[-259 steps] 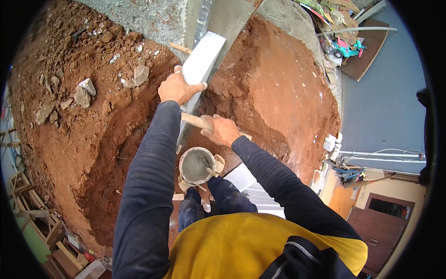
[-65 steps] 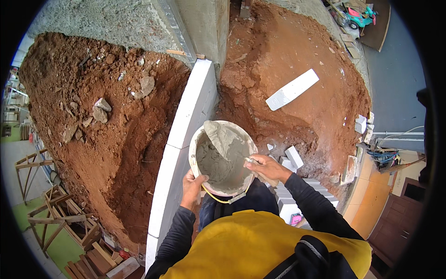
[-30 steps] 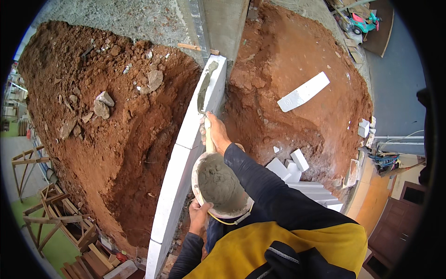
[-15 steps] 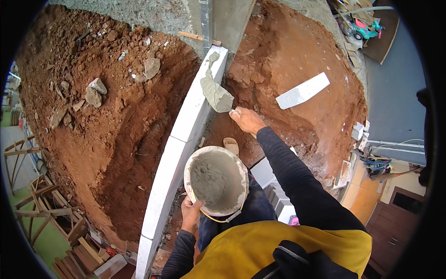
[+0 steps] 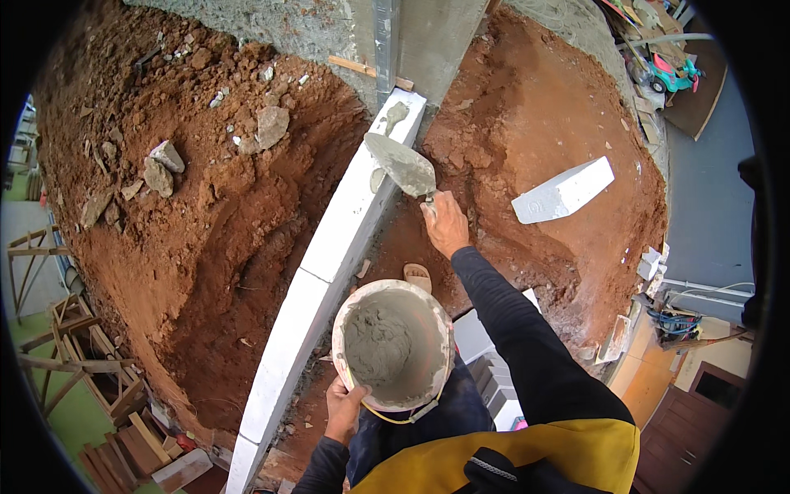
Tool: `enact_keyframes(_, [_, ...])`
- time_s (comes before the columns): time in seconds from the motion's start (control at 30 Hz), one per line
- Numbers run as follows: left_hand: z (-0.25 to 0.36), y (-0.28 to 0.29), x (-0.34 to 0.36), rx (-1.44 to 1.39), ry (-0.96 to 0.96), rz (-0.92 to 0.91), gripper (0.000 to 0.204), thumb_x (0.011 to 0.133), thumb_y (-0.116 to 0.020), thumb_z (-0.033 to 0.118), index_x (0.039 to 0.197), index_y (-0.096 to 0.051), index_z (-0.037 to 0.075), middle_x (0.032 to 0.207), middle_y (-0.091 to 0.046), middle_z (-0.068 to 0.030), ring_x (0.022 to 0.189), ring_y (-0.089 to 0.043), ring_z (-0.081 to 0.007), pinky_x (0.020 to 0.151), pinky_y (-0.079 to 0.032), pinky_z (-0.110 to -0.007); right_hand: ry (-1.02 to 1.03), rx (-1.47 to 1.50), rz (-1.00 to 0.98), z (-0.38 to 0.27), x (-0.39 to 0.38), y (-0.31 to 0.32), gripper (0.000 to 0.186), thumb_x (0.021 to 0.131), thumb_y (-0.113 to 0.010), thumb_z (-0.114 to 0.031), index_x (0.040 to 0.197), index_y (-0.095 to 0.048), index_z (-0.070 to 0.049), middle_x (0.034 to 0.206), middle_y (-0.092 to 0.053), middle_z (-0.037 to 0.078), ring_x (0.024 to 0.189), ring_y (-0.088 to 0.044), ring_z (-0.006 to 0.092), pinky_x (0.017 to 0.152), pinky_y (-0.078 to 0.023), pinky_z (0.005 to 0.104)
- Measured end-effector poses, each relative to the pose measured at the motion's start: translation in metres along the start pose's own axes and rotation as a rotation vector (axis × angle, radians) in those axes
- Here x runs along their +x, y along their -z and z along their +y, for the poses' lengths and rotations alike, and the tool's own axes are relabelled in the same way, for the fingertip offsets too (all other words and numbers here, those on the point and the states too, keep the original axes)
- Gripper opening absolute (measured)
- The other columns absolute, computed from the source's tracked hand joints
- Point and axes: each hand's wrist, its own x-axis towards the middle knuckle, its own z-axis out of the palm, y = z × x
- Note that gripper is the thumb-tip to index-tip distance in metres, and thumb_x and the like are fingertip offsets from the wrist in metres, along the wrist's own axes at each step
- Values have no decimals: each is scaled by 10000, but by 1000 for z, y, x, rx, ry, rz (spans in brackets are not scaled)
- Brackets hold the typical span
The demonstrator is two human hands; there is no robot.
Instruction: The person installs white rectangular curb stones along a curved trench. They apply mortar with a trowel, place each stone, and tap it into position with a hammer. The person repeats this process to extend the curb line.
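Observation:
My right hand (image 5: 447, 224) is closed round the handle of a trowel (image 5: 403, 167), whose mortar-smeared blade lies over the top of a white block wall (image 5: 329, 239). A patch of grey mortar (image 5: 396, 115) sits on the wall's far end, and a smaller dab shows beside the blade. With my left hand (image 5: 344, 407) I grip the lower left rim of a bucket (image 5: 339, 333), thumb on the inside. Grey wet mortar (image 5: 378, 342) fills part of it. The bucket's yellow handle hangs along its near side.
A loose white block (image 5: 568, 191) lies on the red soil to the right. More blocks (image 5: 498, 379) are stacked by my legs. A metal post (image 5: 387, 49) stands at the wall's far end. Rubble stones (image 5: 164, 169) and timber (image 5: 132, 453) are on the left.
The trowel blade has tilted and shifted over the wall, and the thick mortar strip on the wall top is largely gone from view. The whole view has shifted slightly.

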Motion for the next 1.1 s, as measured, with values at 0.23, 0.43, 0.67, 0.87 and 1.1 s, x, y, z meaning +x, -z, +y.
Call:
enact_keyframes(0.23, [-4,1,4,27,27,6,315,851,-643,-99,1150,-716,-33,1083,-783,-92,903,-742,-173,856,-592,-325,8,-134,-250,36,-69,32,358,1048,-623,-271,1308,-588,-28,1147,-585,199,1090,-622,421,877,-554,538])
enact_keyframes(0.43, [-7,5,8,7,3,-20,317,850,-642,-103,1148,-718,-29,1084,-781,-86,911,-737,-169,867,-584,-323,245,-161,-164,45,-16,70,323,998,-697,-241,1276,-623,-93,1081,-570,146,1029,-626,371,838,-565,496])
enact_keyframes(0.67, [-18,6,14,50,26,64,290,846,-650,-97,1120,-717,-27,1062,-775,-78,897,-727,-161,853,-578,-318,267,-310,-80,72,90,85,300,996,-700,-243,1260,-624,-122,1076,-586,133,1039,-638,354,837,-570,505])
enact_keyframes(0.87, [-13,-3,21,47,63,79,266,847,-650,-99,1092,-711,-19,1029,-770,-76,869,-724,-162,823,-581,-323,113,-271,-157,85,107,103,329,1051,-617,-364,1249,-594,-102,1132,-663,175,1058,-676,407,842,-563,544])
enact_keyframes(1.1, [-8,-13,27,33,60,51,293,845,-642,-107,1118,-711,-26,1069,-771,-84,886,-727,-165,827,-581,-324,-35,-117,-175,70,101,105,371,1033,-605,-427,1082,-557,-63,1051,-710,249,973,-672,489,825,-527,574])
